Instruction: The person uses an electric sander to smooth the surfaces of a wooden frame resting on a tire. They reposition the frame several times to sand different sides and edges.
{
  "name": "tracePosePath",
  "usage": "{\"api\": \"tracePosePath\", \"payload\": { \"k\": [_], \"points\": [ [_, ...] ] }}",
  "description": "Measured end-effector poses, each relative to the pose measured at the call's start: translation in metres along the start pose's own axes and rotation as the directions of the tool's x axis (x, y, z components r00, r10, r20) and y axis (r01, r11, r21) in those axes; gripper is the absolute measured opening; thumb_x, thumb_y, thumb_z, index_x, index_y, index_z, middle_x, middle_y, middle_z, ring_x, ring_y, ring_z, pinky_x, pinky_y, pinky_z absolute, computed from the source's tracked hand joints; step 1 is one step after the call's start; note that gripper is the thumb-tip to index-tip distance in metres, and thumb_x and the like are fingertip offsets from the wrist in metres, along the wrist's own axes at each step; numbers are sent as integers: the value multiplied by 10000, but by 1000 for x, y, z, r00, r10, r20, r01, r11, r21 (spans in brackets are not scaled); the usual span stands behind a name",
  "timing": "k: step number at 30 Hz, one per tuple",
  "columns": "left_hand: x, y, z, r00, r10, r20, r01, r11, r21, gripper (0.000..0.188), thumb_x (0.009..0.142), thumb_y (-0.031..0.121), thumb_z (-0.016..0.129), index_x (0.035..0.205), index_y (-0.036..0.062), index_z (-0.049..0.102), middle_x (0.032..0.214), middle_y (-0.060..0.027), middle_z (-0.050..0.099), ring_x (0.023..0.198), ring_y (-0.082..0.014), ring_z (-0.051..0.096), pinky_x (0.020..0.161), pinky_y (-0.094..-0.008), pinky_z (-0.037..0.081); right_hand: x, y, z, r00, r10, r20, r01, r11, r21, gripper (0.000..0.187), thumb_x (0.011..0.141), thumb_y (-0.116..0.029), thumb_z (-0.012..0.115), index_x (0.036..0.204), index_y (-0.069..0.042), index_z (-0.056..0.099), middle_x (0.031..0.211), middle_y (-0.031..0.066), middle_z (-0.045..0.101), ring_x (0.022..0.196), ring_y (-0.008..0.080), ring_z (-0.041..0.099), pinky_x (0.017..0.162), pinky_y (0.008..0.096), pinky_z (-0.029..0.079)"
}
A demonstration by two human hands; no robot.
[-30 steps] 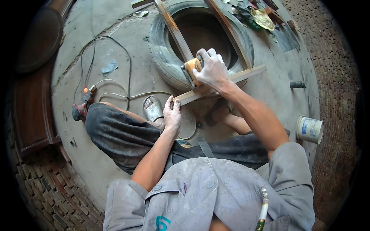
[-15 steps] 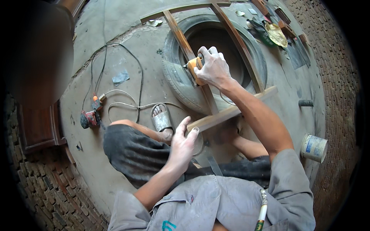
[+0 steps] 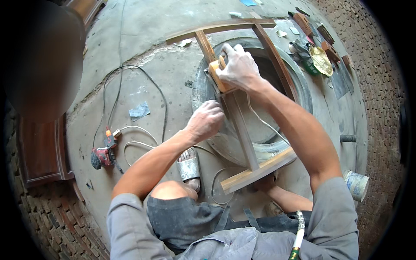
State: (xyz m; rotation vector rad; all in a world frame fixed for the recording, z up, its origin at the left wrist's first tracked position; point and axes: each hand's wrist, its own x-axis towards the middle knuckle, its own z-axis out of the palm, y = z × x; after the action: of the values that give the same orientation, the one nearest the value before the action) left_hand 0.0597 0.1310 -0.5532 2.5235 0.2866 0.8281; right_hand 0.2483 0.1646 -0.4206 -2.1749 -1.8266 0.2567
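As the head view shows, the right hand [image 3: 240,69] is clamped around an orange sander [image 3: 215,74], which bears on one long rail of a wooden frame [image 3: 240,125]. The left hand [image 3: 206,119] is positioned just beside that rail, on the near side of the sander, with its fingers curled; whether it grips anything cannot be determined. The two hands are apart.

The frame consists of two long rails joined by a crosspiece at each end. It lies over a tyre [image 3: 305,93] on a concrete floor [image 3: 173,76], in front of the seated person. The near crosspiece is located by the person's legs; the far one extends past the tyre's far edge.

A pale cord [image 3: 264,122] runs from below the right wrist across the tyre opening. To the left are a red and black power tool [image 3: 102,157], a looped black cable [image 3: 162,97] and a blue-grey sheet [image 3: 139,111]. To the right is a pale bucket [image 3: 357,185]; bricks [image 3: 331,52] lie farther off.
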Motion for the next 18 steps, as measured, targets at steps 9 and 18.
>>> {"api": "tracePosePath", "payload": {
  "k": [9, 18],
  "points": [
    [-5, 1, 51, 995, 24, -92, -30, 997, -66, 199, 706, 55, 748, 840, 55, 601, 889, -114, 623, 974, -330, 655, 897, -441, 556, 66, 7, 7, 996, -73, -60, 70, 997, -42, 675, 852, -448, 776, 1370, -39, 638, 1242, 319, 633, 1154, 510, 656, 992, 534, 570],
    [-34, 10, 51, 974, 221, 54, -221, 975, -13, 384, 760, 132, 746, 1133, 45, 719, 1214, -139, 734, 1206, -317, 683, 1138, -482, 507, -27, 13, -7, 999, -39, 10, 39, 999, 9, 577, 837, -337, 783, 1318, -55, 632, 1196, 304, 625, 1070, 484, 660, 893, 537, 583]
  ]
}}
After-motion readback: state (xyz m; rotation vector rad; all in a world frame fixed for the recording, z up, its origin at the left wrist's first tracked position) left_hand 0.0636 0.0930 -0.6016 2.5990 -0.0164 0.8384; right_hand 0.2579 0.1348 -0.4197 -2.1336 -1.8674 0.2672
